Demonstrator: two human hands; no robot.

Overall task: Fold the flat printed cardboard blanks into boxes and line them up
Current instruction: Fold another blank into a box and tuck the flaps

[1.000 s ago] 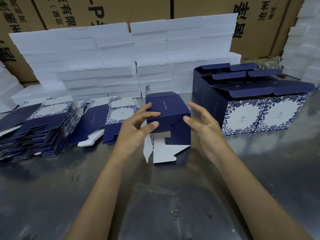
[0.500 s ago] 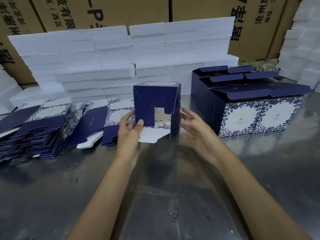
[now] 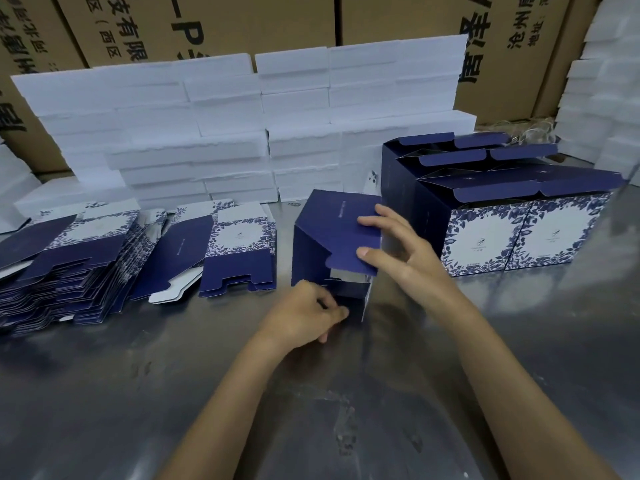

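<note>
**Between two hands, a half-folded box**

On the steel table [image 3: 104,393] a navy box [image 3: 332,233] lies tipped, its open end toward the person. Right hand [image 3: 408,258] pinches a flap between thumb and fingers. Left hand [image 3: 304,315] curls at the lower edge, gripping a bottom flap. Flat blanks [image 3: 65,268] lie left, finished boxes [image 3: 519,216] right, white foam [image 3: 225,133] and cartons [image 3: 242,22] behind.

The surface [image 3: 138,393] was scuffed, dull-shining metal; the box [image 3: 332,230] was matt navy printed card, white inside; behind stood brown corrugated cartons [image 3: 242,26].
</note>
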